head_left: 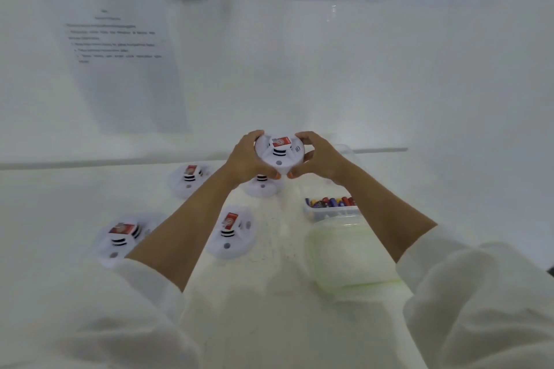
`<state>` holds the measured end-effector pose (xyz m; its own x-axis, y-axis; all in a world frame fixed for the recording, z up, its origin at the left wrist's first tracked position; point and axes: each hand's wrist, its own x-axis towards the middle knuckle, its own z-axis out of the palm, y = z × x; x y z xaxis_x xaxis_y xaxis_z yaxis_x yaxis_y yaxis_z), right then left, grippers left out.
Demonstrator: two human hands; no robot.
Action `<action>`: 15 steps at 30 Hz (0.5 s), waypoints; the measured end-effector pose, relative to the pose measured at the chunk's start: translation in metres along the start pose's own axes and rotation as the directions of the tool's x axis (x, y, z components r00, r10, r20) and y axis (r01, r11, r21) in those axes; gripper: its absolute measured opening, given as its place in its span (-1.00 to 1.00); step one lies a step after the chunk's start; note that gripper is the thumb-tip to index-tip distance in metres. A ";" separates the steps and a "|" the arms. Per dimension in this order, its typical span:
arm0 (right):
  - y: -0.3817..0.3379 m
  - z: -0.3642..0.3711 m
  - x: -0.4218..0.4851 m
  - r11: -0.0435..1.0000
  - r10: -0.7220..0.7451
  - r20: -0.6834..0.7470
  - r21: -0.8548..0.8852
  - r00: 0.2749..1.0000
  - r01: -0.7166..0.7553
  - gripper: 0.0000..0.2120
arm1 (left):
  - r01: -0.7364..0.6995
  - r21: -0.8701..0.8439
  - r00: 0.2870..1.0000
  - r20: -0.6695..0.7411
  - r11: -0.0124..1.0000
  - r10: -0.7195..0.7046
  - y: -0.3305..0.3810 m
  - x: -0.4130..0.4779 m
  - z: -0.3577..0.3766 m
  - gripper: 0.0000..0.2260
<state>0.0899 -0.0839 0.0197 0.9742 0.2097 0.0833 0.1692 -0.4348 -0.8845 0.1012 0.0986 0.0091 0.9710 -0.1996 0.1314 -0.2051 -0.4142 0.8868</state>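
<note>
A round white smoke detector [279, 153] with a red label is held up above the white table, its face turned toward me. My left hand [247, 159] grips its left rim and my right hand [317, 156] grips its right rim, the fingers of both curled round the edge. Several more detectors of the same kind lie on the table below: one at the far left [189, 178], one partly hidden under my hands [260, 187], one near the middle [230, 231] and one at the front left [121, 238].
A clear box of batteries [331, 207] stands to the right under my right forearm. In front of it lies a translucent lidded container [347, 257]. Printed sheets [120, 69] hang on the white wall behind the table [269, 308].
</note>
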 end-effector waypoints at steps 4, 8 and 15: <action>0.021 -0.028 -0.010 0.999 0.028 0.027 0.028 0.999 -0.028 -0.18 | 0.023 0.047 1.000 0.002 0.999 -0.023 0.006 0.006 0.036 -0.03; 0.037 -0.049 -0.014 0.996 0.039 0.057 0.079 0.998 -0.043 -0.19 | 0.027 0.081 0.999 0.029 0.996 -0.030 0.011 0.012 0.062 0.03; 0.030 -0.076 -0.012 0.966 -0.100 0.088 0.246 0.991 0.075 -0.42 | -0.084 0.157 0.993 0.096 0.984 0.069 0.031 0.025 0.081 0.23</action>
<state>0.0945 -0.1659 0.0274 0.9356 0.3282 0.1303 0.2002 -0.1892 -0.9613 0.1094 0.0087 0.0039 0.9383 -0.3120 0.1493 -0.3023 -0.5299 0.7923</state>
